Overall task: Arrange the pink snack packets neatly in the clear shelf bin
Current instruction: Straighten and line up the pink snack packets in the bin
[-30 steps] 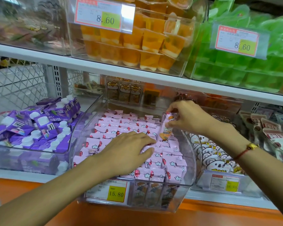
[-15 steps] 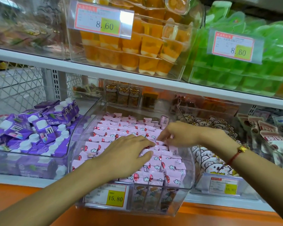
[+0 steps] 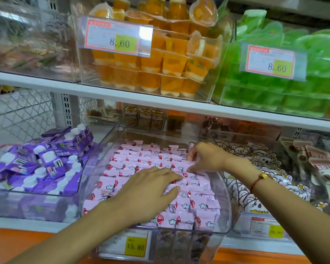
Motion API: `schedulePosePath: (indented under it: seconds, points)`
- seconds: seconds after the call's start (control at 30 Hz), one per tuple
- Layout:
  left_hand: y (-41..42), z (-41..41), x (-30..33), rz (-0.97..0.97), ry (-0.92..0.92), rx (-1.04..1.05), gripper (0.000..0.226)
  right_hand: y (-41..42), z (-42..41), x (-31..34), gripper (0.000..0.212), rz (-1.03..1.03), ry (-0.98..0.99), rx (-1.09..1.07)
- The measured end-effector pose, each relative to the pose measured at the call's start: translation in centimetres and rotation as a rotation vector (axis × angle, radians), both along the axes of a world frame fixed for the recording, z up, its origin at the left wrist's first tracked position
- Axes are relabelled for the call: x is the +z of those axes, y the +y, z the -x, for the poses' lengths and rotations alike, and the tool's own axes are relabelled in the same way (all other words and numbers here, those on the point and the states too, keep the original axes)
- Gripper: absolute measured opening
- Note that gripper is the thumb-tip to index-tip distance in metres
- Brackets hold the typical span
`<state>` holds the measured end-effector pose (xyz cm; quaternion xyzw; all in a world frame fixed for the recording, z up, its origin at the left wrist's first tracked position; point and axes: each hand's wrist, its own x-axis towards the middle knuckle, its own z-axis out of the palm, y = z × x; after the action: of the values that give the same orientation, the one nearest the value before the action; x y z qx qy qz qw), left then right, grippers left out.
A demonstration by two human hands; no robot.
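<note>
White shop shelves (image 3: 122, 101) fill the view, stocked with clear bins. On the lower shelf, straight ahead, the clear bin (image 3: 225, 189) with a curved front wall holds the pink packets (image 3: 145, 161), laid in overlapping rows from its back to its front rim. A yellow price tag (image 3: 135, 247) reading 15.80 sits on its front.

The left hand (image 3: 149, 195) lies palm down on the packets in the front half of the bin, fingers straight and together, pressing flat with nothing grasped. The right hand (image 3: 206, 157) reaches in from the right over the bin's far right part, fingers bent down with the tips on the packets there; I cannot tell whether they pinch a packet or only touch. A red bracelet (image 3: 258, 181) with a gold bead circles the right wrist.

Just left of the bin, another bin holds purple pouches (image 3: 46, 161) with white caps. Just right, one holds white bear-print packs (image 3: 255, 155). On the upper shelf, orange jelly cups (image 3: 168, 67) stand above the pink packets, with green jelly cups (image 3: 286, 92) to their right.
</note>
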<state>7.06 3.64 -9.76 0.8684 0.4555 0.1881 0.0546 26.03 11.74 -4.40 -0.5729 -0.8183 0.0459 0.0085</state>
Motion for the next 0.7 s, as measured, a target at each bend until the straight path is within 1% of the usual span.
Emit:
schedulePosePath:
  seconds: [0.03, 0.1, 0.2, 0.37, 0.43, 0.5, 0.53, 0.6, 0.67, 0.7]
  points:
    - [0.0, 0.0, 0.0, 0.002, -0.002, 0.000, 0.042, 0.0, -0.1, 0.1, 0.011, 0.050, 0.058, 0.015]
    - [-0.1, 0.0, 0.1, 0.009, 0.002, -0.002, 0.042, -0.1, -0.3, 0.3, 0.011, 0.108, 0.154, 0.035]
    - [-0.2, 0.1, 0.1, 0.013, 0.006, -0.007, 0.042, -0.5, -0.5, 0.1, 0.010, 0.067, 0.303, 0.046]
    - [-0.2, 0.1, 0.2, 0.012, -0.005, -0.006, 0.042, -2.2, -0.6, 0.9, 0.003, -0.311, 0.793, -0.026]
    - [-0.3, 0.2, 0.2, 0.016, -0.038, 0.003, 0.042, -3.8, -0.6, 0.9, 0.002, -0.479, 0.907, -0.061]
    - [-0.5, 0.1, 0.4, 0.014, -0.157, 0.056, 0.045, -5.7, -0.6, 0.3, 0.005, -0.622, 1.023, -0.055]
    - [-0.6, -0.1, 0.6, -0.003, -0.244, 0.090, 0.049, -6.7, -0.5, 0.0, 0.009, -0.658, 1.097, -0.051]
    - [-1.0, -0.5, 1.1, -0.084, -0.400, 0.111, 0.060, -8.2, -0.4, -0.5, 0.013, -0.630, 1.231, -0.075]
    - [-1.3, -0.9, 1.7, -0.153, -0.497, 0.074, 0.067, -9.0, -0.1, -0.7, 0.008, -0.457, 1.389, -0.130]
    - [-1.4, -1.1, 1.9, -0.187, -0.518, 0.044, 0.065, -9.1, 0.1, -0.7, 0.006, -0.347, 1.474, -0.164]
